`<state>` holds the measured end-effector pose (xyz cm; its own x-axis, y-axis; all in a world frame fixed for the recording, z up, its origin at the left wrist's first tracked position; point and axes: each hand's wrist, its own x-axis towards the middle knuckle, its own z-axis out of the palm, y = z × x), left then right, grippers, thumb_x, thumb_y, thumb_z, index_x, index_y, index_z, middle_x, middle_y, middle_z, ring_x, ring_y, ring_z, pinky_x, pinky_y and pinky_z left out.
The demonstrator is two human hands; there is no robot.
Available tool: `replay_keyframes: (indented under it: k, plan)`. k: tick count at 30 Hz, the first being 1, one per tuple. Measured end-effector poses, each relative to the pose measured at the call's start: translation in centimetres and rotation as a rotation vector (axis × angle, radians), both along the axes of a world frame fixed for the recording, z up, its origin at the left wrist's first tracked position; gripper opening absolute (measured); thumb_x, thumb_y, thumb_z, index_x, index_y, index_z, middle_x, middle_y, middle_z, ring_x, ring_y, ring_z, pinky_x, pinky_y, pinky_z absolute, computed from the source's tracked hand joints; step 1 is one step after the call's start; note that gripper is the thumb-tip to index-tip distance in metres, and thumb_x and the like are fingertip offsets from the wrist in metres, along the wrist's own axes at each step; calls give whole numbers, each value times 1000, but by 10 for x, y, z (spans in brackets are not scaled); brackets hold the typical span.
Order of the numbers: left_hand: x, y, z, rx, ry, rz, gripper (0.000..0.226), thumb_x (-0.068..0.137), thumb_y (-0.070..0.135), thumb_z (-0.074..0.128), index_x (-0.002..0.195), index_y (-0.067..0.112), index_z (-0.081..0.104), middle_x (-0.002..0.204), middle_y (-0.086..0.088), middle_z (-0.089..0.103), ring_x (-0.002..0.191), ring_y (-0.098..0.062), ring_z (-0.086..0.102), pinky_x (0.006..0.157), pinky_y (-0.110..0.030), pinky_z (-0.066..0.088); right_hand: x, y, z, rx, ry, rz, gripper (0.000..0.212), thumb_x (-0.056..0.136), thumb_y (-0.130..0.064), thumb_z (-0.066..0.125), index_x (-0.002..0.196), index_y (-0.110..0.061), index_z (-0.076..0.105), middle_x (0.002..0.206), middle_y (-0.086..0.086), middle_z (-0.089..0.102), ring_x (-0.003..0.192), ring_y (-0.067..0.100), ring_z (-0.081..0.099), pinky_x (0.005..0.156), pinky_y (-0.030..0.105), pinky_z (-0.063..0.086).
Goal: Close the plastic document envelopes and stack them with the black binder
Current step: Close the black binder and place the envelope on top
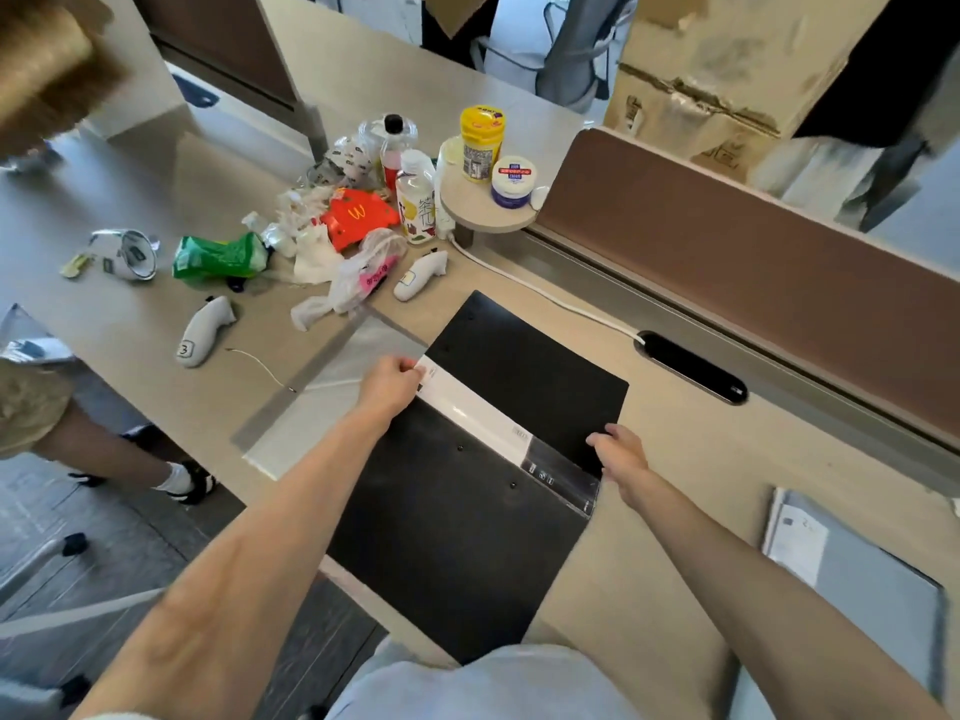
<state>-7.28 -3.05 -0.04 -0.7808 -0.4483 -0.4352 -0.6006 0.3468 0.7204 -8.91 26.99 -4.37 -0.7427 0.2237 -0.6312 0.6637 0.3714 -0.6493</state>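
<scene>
The black binder [457, 517] lies open and flat on the beige table [675, 511], its white and clear spine strip running diagonally across the middle. My left hand [389, 381] pinches the far-left end of that strip. My right hand [618, 449] grips the binder's right edge at the strip's near end. A translucent plastic envelope [317, 402] with a grey edge band lies flat on the table, partly under the binder's left side. Another grey plastic envelope [857, 569] holding white paper rests at the table's right near corner.
Litter, bags, bottles and two white controllers [202, 330] crowd the table's far left. A white cable [545, 298] runs to a black slot [691, 366] by the brown divider [753, 272]. Another person's legs [104, 444] stand at the left.
</scene>
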Motion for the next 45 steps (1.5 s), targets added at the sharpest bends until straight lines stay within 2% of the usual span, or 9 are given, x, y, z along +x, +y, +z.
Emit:
replay_keyframes:
  k: [10, 19, 22, 25, 30, 34, 37, 42, 45]
  plan:
    - [28, 88, 102, -59, 377, -96, 17, 93, 27, 55, 99, 16, 66, 93, 1, 64, 88, -10, 58, 66, -17, 37, 32, 54, 72, -31, 297, 148, 45, 91, -24, 58, 133, -11, 50, 138, 7, 53, 122, 20, 50, 98, 26, 36]
    - [33, 138, 174, 363, 707, -212, 20, 86, 10, 60, 71, 22, 66, 73, 5, 63, 74, -10, 54, 72, -27, 42, 40, 119, 113, -374, 372, 81, 65, 81, -62, 58, 131, -21, 51, 134, -7, 57, 122, 11, 52, 104, 32, 38]
    - [29, 149, 161, 470, 662, -185, 22, 86, 12, 63, 71, 26, 70, 74, 5, 66, 71, -11, 56, 69, -27, 44, 51, 118, 113, -492, 426, 85, 22, 94, -27, 56, 111, -15, 65, 114, 1, 70, 108, 18, 64, 92, 34, 51]
    - [29, 152, 131, 493, 588, -103, 12, 87, 19, 66, 94, 28, 68, 96, 1, 65, 86, -14, 59, 76, -27, 49, 64, 113, 115, -465, 501, 47, 16, 96, -13, 53, 102, -19, 67, 103, -3, 73, 99, 13, 68, 77, 24, 55]
    - [36, 147, 74, 489, 331, -84, 70, 81, 37, 72, 140, 20, 38, 132, -1, 54, 113, -20, 56, 94, -37, 49, 59, 114, 107, -365, 533, -115, 16, 96, -8, 51, 110, -11, 59, 93, -9, 68, 81, 0, 63, 55, 6, 48]
    - [37, 148, 31, 384, 80, -243, 73, 80, 29, 75, 138, 11, 35, 127, -3, 55, 114, -19, 56, 88, -27, 45, 45, 103, 101, -350, 526, -145, 14, 97, -7, 49, 107, -14, 56, 95, -10, 66, 86, 3, 62, 60, 5, 49]
    - [35, 149, 0, 244, 57, -317, 46, 77, 27, 77, 113, 14, 50, 110, -4, 59, 107, -21, 58, 90, -32, 45, 31, 91, 98, -357, 528, -160, 15, 97, -7, 48, 105, -17, 56, 101, -5, 67, 97, 12, 64, 78, 17, 51]
    - [14, 132, -26, 320, 35, -264, 75, 67, 45, 81, 126, 11, 48, 113, 4, 62, 95, -12, 63, 82, -27, 51, 12, 87, 94, -416, 455, -184, 17, 96, -8, 50, 98, -21, 60, 101, -1, 69, 92, 13, 66, 80, 28, 52]
    - [5, 125, -34, 342, -15, -304, 55, 78, 36, 75, 120, 10, 51, 108, 1, 63, 92, -16, 61, 76, -27, 49, 3, 90, 73, -452, 395, -273, 21, 94, -12, 56, 115, -9, 60, 114, 9, 69, 103, 23, 66, 89, 36, 52]
